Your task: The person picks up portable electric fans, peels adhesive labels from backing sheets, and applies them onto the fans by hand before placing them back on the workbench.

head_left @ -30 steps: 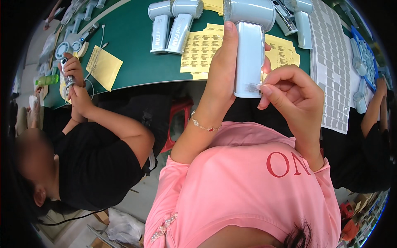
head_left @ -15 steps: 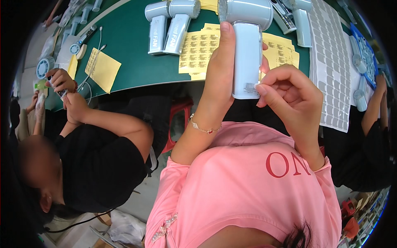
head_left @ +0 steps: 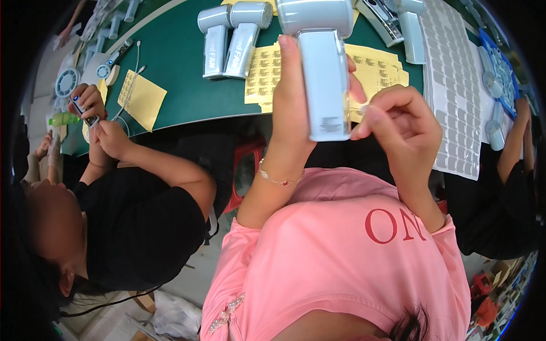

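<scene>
My left hand (head_left: 289,94) is wrapped round the handle of a light-blue handheld fan (head_left: 323,79), its round head pointing away from me. A clear plastic edge shows along the handle. Near the handle's bottom end is a small printed label (head_left: 330,124). My right hand (head_left: 408,122) is closed in a pinch beside the handle's lower right corner, thumb and forefinger together. A tiny pale spot shows at the fingertips; whether it is a nail or a held piece, I cannot make out. Yellow label sheets (head_left: 378,69) lie on the table behind the fan.
Two more fans (head_left: 242,48) lie on the green table (head_left: 176,57). A large sheet of grey stickers (head_left: 455,102) hangs over the edge at right, near a blue tray (head_left: 500,62). At left, a co-worker in black (head_left: 142,227) handles a small device beside a yellow sheet (head_left: 142,99).
The fan and my left hand have shifted left and slightly nearer. My right fingertips have come off the label to the handle's corner side. The co-worker's hands have also moved.
</scene>
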`<state>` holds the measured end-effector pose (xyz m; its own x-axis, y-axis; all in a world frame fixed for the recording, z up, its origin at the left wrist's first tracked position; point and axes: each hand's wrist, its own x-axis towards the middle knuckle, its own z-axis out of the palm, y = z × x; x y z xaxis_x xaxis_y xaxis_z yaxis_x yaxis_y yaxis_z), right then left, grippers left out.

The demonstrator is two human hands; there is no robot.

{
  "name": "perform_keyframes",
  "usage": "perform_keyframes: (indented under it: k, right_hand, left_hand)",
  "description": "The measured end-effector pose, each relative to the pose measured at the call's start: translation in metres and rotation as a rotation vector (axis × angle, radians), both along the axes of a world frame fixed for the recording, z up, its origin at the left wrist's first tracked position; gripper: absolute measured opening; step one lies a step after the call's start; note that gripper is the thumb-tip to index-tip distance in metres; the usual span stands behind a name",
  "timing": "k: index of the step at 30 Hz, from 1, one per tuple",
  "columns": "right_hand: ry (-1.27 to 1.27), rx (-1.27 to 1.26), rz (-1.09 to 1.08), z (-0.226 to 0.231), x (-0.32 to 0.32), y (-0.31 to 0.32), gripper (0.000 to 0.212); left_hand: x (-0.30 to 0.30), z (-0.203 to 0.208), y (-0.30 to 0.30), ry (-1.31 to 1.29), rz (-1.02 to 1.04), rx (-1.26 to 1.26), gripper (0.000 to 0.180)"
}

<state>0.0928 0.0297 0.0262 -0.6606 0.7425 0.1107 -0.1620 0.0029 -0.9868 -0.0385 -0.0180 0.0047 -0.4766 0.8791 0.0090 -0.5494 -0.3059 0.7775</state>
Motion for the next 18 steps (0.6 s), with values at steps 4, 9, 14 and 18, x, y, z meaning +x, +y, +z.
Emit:
perform_keyframes:
  k: [4, 9, 14, 18]
  right_hand:
    - [0.136, 0.071, -0.06, -0.006, 0.006, 0.007, 0.027]
    - [-0.082, 0.606, -0.224, -0.012, -0.011, 0.009, 0.073]
    - [-0.132, 0.378, -0.183, -0.004, -0.004, 0.029, 0.106]
    - [-0.176, 0.497, -0.243, 0.024, 0.017, 0.116, 0.092]
  left_hand:
    - [0.001, 0.004, 0.001, 0.113, 0.076, 0.011, 0.067]
    - [0.007, 0.005, 0.004, 0.147, 0.108, -0.081, 0.065]
    - [0.01, 0.005, 0.01, -0.057, 0.073, -0.025, 0.064]
    - [-0.017, 0.015, 0.013, 0.562, 0.161, -0.337, 0.049]
